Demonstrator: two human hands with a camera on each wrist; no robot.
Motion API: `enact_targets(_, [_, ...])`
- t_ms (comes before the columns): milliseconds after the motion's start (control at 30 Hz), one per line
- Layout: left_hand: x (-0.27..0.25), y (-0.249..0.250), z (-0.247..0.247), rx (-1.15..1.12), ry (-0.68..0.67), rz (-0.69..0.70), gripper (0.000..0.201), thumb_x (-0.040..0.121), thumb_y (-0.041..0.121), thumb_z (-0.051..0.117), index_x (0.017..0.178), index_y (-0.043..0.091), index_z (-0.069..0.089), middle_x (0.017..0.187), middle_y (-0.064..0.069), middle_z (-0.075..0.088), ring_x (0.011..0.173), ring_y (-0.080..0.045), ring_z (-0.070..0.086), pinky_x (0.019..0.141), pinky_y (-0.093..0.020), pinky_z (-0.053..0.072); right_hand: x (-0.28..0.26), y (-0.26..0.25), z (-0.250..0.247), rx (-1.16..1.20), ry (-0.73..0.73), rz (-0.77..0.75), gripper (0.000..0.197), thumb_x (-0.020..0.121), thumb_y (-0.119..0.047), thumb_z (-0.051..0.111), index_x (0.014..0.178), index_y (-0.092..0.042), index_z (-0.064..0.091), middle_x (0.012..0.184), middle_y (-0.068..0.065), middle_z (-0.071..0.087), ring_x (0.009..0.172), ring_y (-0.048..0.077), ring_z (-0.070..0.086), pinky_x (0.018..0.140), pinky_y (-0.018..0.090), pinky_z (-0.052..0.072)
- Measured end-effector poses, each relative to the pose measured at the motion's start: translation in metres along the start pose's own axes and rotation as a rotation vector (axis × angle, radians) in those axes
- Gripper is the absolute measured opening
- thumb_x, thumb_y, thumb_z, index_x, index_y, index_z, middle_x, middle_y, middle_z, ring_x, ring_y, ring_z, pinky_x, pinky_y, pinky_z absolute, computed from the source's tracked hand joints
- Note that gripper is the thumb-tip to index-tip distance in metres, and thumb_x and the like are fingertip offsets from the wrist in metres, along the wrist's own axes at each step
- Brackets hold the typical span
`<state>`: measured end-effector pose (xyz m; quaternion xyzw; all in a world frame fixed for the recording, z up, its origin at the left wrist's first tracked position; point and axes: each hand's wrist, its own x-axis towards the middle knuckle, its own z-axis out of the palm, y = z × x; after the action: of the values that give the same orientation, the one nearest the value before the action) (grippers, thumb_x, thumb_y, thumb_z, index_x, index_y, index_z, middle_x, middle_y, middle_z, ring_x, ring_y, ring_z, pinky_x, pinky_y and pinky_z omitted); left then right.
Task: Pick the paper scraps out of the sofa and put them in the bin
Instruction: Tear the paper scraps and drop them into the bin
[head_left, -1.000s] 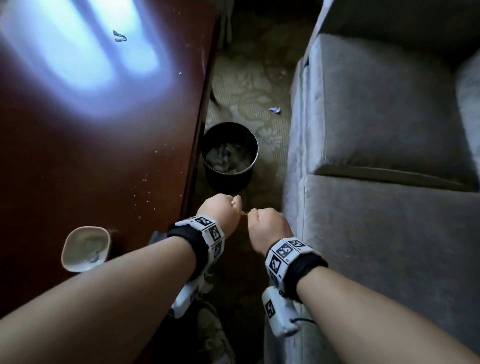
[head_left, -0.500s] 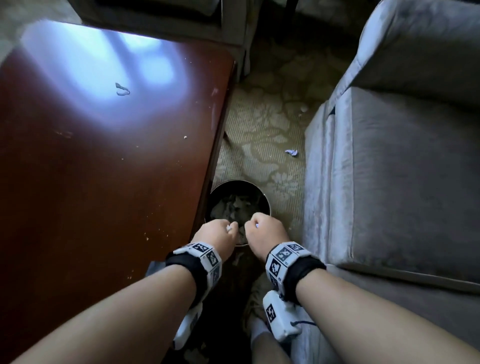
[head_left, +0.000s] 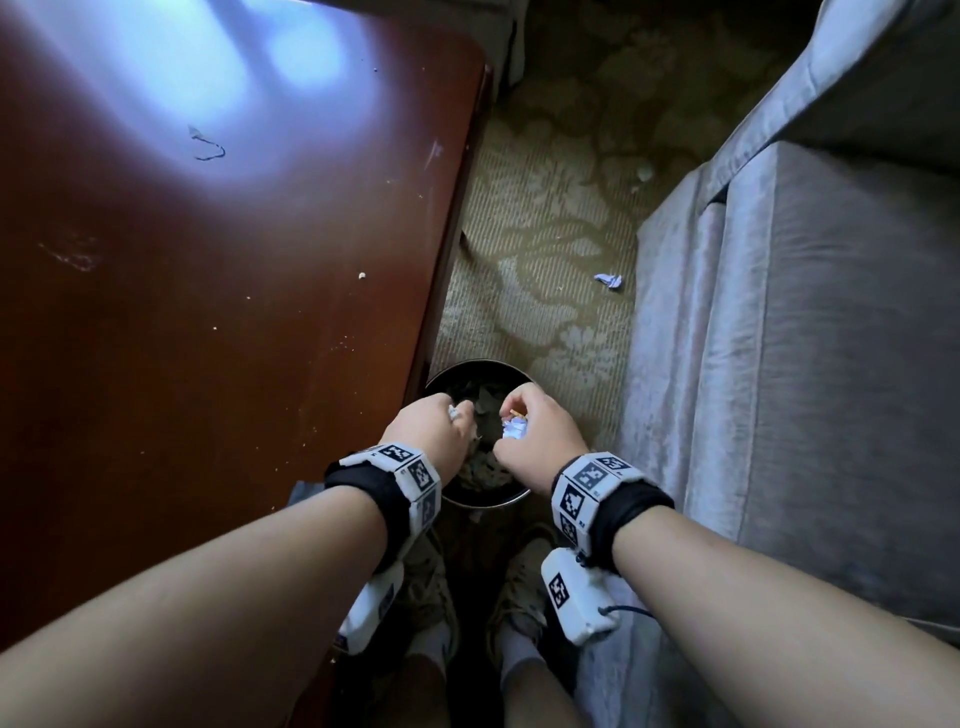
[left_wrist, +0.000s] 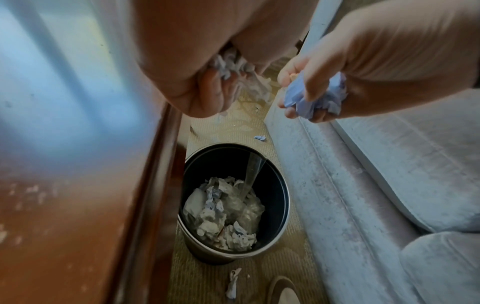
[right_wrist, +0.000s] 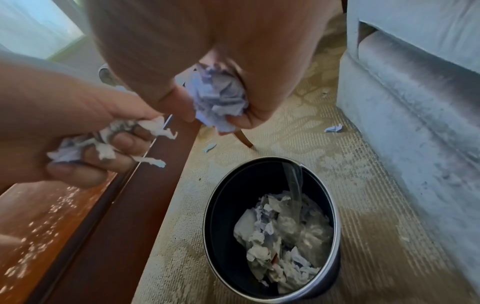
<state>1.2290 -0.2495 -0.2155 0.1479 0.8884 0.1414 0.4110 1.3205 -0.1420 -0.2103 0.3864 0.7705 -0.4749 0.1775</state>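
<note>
I hold both fists above the bin (head_left: 470, 500) so the paper drops inside. My left hand (head_left: 434, 432) clutches torn white scraps (right_wrist: 109, 142); my right hand (head_left: 535, 434) grips a crumpled bluish wad (right_wrist: 217, 97).

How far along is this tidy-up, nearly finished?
Well along, not finished. The bin already holds a heap of crumpled paper. The left hand grips white scraps and the right hand a bluish wad, both above the bin, not yet dropped. One stray scrap lies on the carpet beside the sofa.
</note>
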Motion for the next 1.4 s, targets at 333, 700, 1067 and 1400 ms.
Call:
enact_targets(333, [0.013,0.004,-0.01,0.032,-0.025,0.056,0.039,0.096,0.036,0.035,0.061,0.019,0.034,0.064,-0.001,0.045,0.074,-0.029,0.051,0.065,-0.03,0.036,0.011,0.003,0.004,0.038,0.005,0.021,0.032,0.076,-0.013,0.059,0.104,-0.028,0.057,0.093,-0.01,0.058,0.073,0.006,0.054,0.065,0.019,0.043])
enact_targets(700, [0.021,0.001,-0.012,0.031,-0.024,0.039,0.041,0.096,0.037,0.035,0.061,0.018,0.035,0.061,0.0,0.043,0.071,-0.027,0.049,0.064,-0.029,0.035,0.021,0.007,0.013,-0.002,-0.013,0.014,0.042,0.075,-0.019,0.069,0.114,-0.025,0.056,0.11,-0.005,0.053,0.093,0.011,0.056,0.079,0.026,0.049])
enact_targets(1067, [0.023,0.006,-0.008,-0.28,-0.035,-0.008,0.051,0.102,0.037,0.023,0.112,0.004,0.061,0.113,-0.015,0.064,0.108,-0.031,0.057,0.091,-0.034,0.041,0.02,0.008,0.011,0.0,0.105,-0.032,0.017,0.077,-0.034,0.067,0.093,-0.03,0.064,0.093,-0.011,0.066,0.085,0.008,0.062,0.079,0.025,0.052])
enact_targets(1400, [0.02,0.028,0.001,-0.378,-0.106,-0.008,0.052,0.103,0.035,0.018,0.098,0.002,0.058,0.106,-0.019,0.061,0.11,-0.034,0.056,0.092,-0.035,0.04,0.019,-0.008,0.007,-0.103,0.06,-0.022,0.021,0.077,-0.037,0.057,0.077,-0.017,0.064,0.07,0.0,0.066,0.071,0.023,0.062,0.064,0.031,0.053])
